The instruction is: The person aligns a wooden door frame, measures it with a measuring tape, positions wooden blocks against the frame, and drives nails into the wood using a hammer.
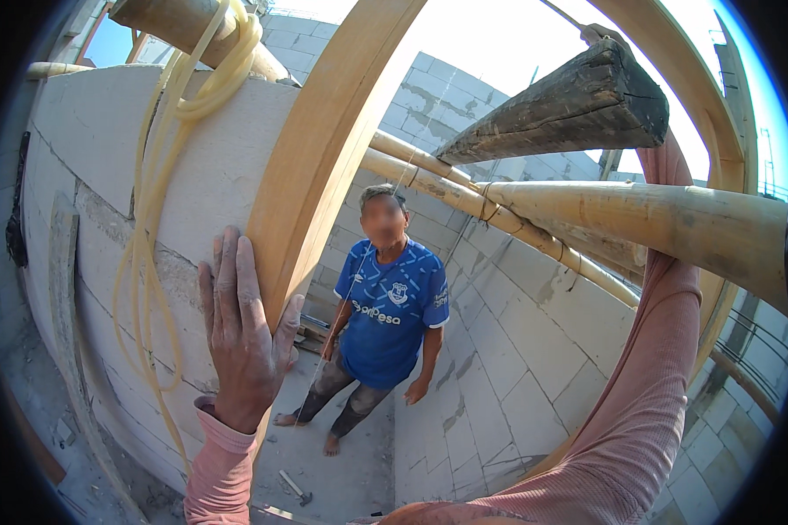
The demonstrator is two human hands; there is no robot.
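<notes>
My left hand (241, 337) lies flat, fingers stretched upward, against the edge of a curved light wooden frame (324, 149) where it meets the grey block wall (87, 157). It holds nothing. My right arm, in a pink sleeve, reaches up along the frame's right side. My right hand (602, 35) shows only as knuckles above a dark weathered timber (569, 105), which hides the rest. A thin line runs to that hand, and I cannot tell whether the fingers grip it. A thin string (350, 289) hangs down through the frame's opening.
A person in a blue shirt (390, 306) stands barefoot on the floor below, looking up. Bamboo poles (639, 219) cross the opening. A yellow hose (149, 227) hangs in loops over the wall. A hammer (296, 490) lies on the floor.
</notes>
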